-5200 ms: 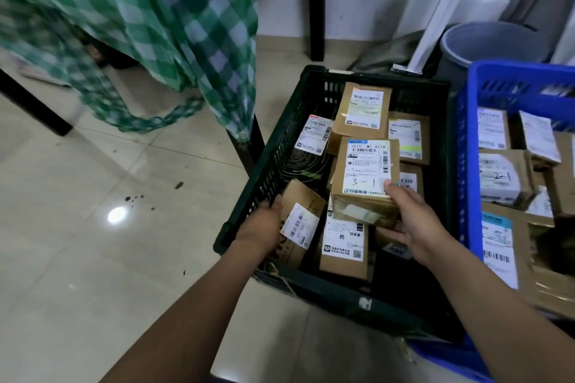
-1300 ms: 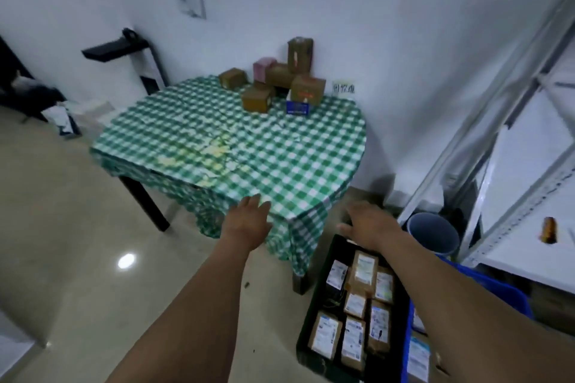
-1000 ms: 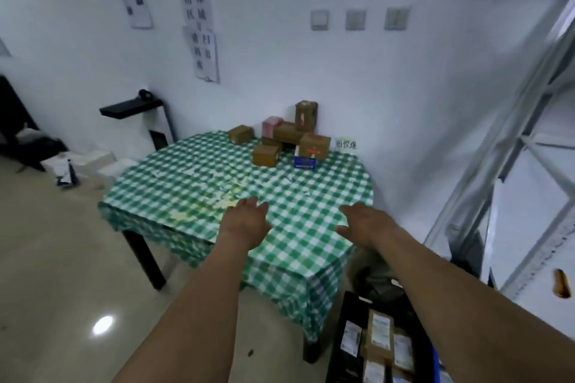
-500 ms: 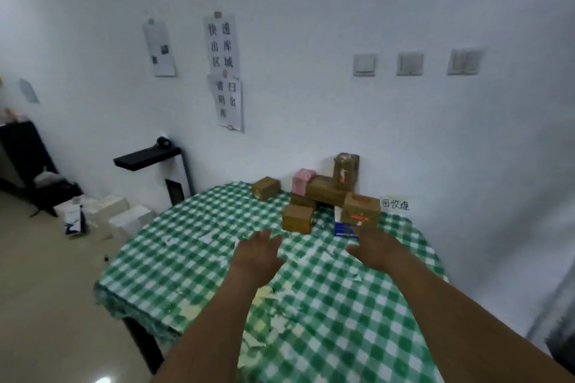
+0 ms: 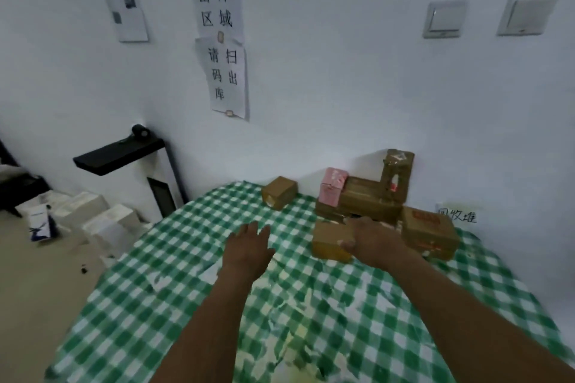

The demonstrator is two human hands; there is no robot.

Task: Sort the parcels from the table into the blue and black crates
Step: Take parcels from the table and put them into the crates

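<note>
Several parcels stand at the far edge of the green checked table, against the wall. My right hand holds the nearest small brown parcel, fingers over its top and thumb on its front face. Behind it are a pink box, a wide brown box, a tall taped box and a red-printed box. One brown box stands apart to the left. My left hand hovers flat and empty over the cloth. Neither crate is in view.
A handwritten label is on the wall behind the parcels. Paper notices and wall switches hang above. A black shelf unit and white foam blocks stand on the floor left of the table.
The view rose from the crates on the floor to the table. Both hands moved forward over the cloth, and my right hand has reached and closed on the small brown parcel.
</note>
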